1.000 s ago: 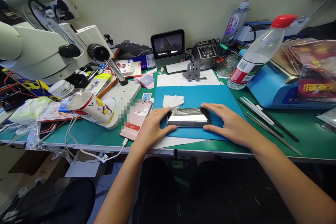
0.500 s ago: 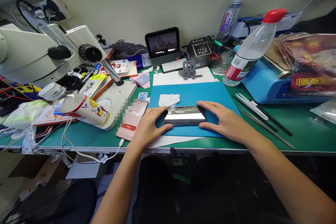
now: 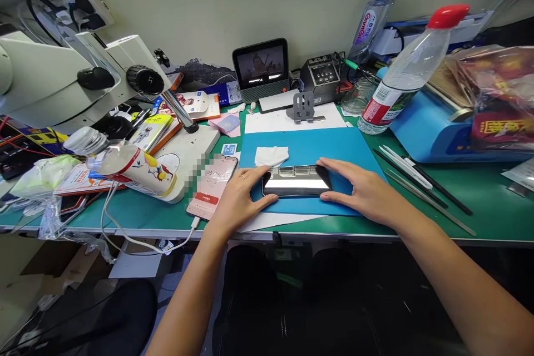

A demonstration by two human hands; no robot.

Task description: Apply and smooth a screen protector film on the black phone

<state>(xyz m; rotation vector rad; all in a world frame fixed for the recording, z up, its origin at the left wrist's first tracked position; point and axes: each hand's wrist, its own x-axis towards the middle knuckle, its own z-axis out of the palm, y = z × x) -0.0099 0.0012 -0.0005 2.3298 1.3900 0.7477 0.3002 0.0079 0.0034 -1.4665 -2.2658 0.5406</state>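
Taking the dark slab as our clock centre, we have the clear plastic bottle [image 3: 131, 169] at nine o'clock, leaning over the microscope's pale, smooth base [image 3: 196, 148]. Nearer on that side, the pink-screened phone [image 3: 213, 186] lies slantwise, its white cable [image 3: 194, 223] dropping past the green tabletop's [image 3: 144, 219] front edge.

Next comes our left hand [image 3: 240, 197], thumb and fingers parted in a half-open C, holding the slab's left end. Bunched white cloth [image 3: 271, 156], soft and creased, sits close by at eleven o'clock.

The dark slab [image 3: 297, 181] is at the middle of our view, over the front part of the flat blue mat [image 3: 329, 142]. Only a narrow blue strip shows toward six o'clock; more open mat spreads from twelve to two. Its long axis runs nine to three, roughly along the table's front edge. It is a thin, glossy rectangle with a bright reflection; we cannot tell which end is its top, nor whether it touches the mat.

Our right hand [image 3: 361, 192] makes a matching half-open C on the right end, fingertips at the far edge, thumb at the near one. Beyond it, at three o'clock, slim metal and plastic tools [image 3: 425, 186] lie aslant on bare green. The red-capped bottle [image 3: 403, 78] stands at two, just beside a blue machine [image 3: 429, 136].
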